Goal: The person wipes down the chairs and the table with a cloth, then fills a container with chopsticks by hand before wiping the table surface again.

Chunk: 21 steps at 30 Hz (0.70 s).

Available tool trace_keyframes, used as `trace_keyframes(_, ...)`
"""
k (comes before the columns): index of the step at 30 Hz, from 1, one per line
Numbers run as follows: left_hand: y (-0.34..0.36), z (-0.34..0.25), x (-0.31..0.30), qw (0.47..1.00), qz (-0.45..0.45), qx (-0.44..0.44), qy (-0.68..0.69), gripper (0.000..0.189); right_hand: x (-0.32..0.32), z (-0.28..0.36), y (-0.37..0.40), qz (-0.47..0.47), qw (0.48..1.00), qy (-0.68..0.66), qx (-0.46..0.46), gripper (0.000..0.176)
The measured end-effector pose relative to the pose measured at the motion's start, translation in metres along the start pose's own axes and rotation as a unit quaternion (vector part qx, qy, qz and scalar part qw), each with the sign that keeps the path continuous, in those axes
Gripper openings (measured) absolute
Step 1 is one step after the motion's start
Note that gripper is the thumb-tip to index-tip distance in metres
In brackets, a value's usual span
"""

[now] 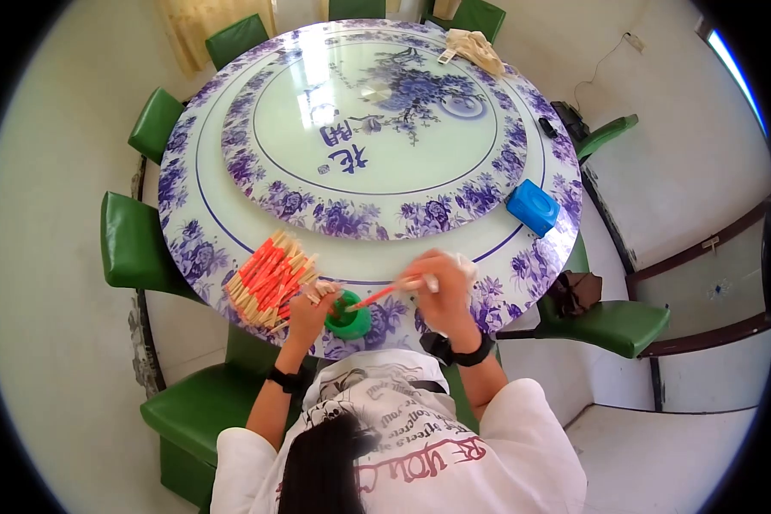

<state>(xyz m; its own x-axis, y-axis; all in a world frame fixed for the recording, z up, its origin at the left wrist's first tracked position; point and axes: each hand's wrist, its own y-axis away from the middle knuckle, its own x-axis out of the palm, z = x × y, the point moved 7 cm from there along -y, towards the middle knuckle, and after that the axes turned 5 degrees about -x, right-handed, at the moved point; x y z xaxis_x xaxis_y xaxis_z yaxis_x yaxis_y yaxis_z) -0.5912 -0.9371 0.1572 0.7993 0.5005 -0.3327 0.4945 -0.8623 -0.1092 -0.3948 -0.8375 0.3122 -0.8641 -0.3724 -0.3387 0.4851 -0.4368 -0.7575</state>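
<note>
left fingers (320, 296): bent beside green cup (349, 325), hold unclear | right fingers (433, 265): pinching red stick (379, 296)

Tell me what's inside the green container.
At the green container, a red stick from the right hand crosses the mouth, perhaps dipping inside; the bottom cannot be seen.

Large dark-blue Chinese characters stand on the turntable (283, 158) of the round bench (257, 242): 花 and 開 can be read, while further writing beyond them fades into the glare. A small seal mark (323, 169) beside 花 is too tiny to read. On the white shirt (522, 463), upside down, big dark-red capitals include "YOU"; among the smaller black lettering, "concrete" seems legible, the rest unclear.
</note>
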Motion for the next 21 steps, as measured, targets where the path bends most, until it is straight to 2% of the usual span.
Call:
trace_keyframes(1, 0.0, 0.0, 0.0, 1.0, 0.01, -0.012, 0.006, 0.008, 0.023, -0.014, 0.009, 0.03, 0.995, -0.088, 0.044, 0.009)
trace_keyframes(4, 0.001, 0.008, 0.003, 0.999, 0.037, -0.027, 0.014, 0.01, 0.077, -0.042, 0.041, 0.137, 0.99, 0.005, 0.041, 0.012)
trace_keyframes(7, 0.002, 0.027, 0.008, 0.998, 0.062, -0.022, -0.003, 0.014, 0.109, -0.06, 0.066, 0.225, 0.974, 0.04, 0.004, 0.013)
trace_keyframes(10, 0.002, 0.018, 0.009, 0.995, 0.097, -0.003, 0.003, 0.02, 0.112, -0.06, 0.069, 0.178, 0.983, 0.037, 0.001, 0.014)
trace_keyframes(14, -0.01, -0.01, 0.007, 0.99, 0.135, 0.033, -0.014, 0.025, 0.113, -0.062, 0.056, 0.172, 0.983, 0.06, 0.007, 0.011)
trace_keyframes(17, -0.02, -0.012, 0.003, 0.991, 0.112, -0.031, -0.07, 0.027, 0.115, -0.064, 0.051, 0.138, 0.99, 0.018, 0.039, 0.014)
trace_keyframes(19, -0.023, -0.011, 0.005, 0.993, 0.114, -0.028, -0.031, 0.024, 0.115, -0.062, 0.049, 0.12, 0.99, -0.016, 0.077, 0.017)
trace_keyframes(21, -0.025, 0.001, 0.01, 0.991, 0.13, -0.029, -0.02, 0.022, 0.117, -0.064, 0.049, 0.132, 0.99, 0.001, 0.044, 0.023)
